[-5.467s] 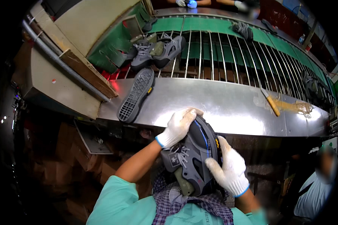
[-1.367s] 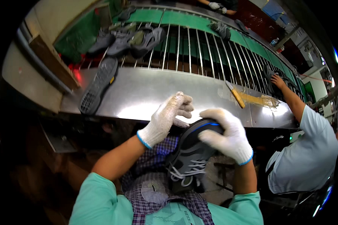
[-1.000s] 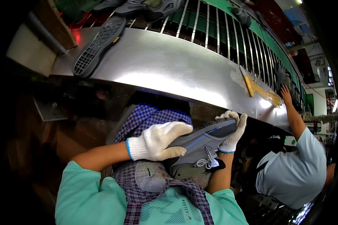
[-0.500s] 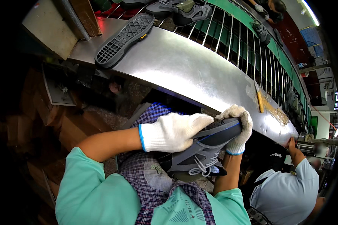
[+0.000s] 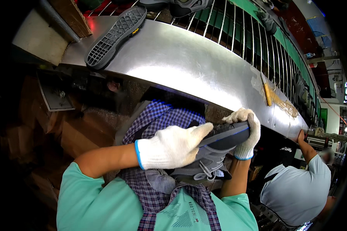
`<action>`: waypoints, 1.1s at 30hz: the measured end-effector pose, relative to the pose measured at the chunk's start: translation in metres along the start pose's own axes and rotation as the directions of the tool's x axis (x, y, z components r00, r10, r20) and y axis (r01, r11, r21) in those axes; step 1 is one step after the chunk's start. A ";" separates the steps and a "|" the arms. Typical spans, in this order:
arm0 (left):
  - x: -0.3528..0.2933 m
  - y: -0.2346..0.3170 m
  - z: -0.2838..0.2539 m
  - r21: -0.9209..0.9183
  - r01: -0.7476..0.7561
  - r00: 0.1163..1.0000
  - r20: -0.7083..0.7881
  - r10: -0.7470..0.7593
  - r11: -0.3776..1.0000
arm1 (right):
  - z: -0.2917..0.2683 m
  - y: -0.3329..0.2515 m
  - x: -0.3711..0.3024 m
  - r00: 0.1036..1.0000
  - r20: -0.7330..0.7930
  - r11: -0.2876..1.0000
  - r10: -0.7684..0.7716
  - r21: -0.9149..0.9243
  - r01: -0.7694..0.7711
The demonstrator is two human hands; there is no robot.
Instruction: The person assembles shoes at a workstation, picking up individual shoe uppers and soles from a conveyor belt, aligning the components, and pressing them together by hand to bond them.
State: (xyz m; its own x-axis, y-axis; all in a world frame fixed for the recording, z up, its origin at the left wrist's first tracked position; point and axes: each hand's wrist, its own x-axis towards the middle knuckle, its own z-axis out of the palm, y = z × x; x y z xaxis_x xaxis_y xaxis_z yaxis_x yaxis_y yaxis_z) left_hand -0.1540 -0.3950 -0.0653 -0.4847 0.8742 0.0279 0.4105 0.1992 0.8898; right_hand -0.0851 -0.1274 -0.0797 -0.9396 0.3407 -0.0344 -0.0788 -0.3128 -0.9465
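A grey sneaker [image 5: 204,163] with pale laces lies tilted in front of me, its sole edge toward the bench. My right hand [image 5: 250,134], in a white knitted glove, wraps round its toe end. On the left flank my left hand [image 5: 169,148], gloved the same way with a blue cuff, closes on the shoe, its thumb lying along the sole's rim. The fingertips of the left hand are partly hidden. A loose grey outsole [image 5: 113,38] lies tread up on the metal bench.
The metal bench [image 5: 181,57] runs along a rack of metal rods [image 5: 235,30] holding more shoes [image 5: 191,7]. A yellow-handled knife [image 5: 266,92] rests near the rack. Cardboard boxes [image 5: 79,134] stand at left. A person in a light shirt [image 5: 297,188] works at right.
My left hand has moved slightly down and left along the shoe. The shoe has turned a little, and the bench has shifted left and up in view.
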 end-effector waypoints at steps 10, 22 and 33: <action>-0.008 -0.020 -0.009 0.039 0.024 0.972 0.232 -0.032 0.999 | -0.009 0.013 -0.009 0.986 -0.164 0.999 0.038 0.005 -0.038; -0.016 -0.005 -0.025 0.095 -0.174 0.932 0.336 0.133 0.980 | -0.007 0.009 -0.019 0.981 -0.144 0.991 -0.133 -0.034 0.130; -0.020 -0.056 0.001 -0.956 0.121 0.958 0.041 -0.285 0.268 | 0.019 -0.040 0.045 0.885 -0.222 0.776 -0.409 0.426 0.465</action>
State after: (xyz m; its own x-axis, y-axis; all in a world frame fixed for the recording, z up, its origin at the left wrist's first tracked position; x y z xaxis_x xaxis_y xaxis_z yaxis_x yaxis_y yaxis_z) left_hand -0.1665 -0.4237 -0.1158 -0.5491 0.7989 -0.2456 -0.6870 -0.2641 0.6770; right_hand -0.1302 -0.1168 -0.0369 -0.7255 0.6262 0.2855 -0.6402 -0.4618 -0.6139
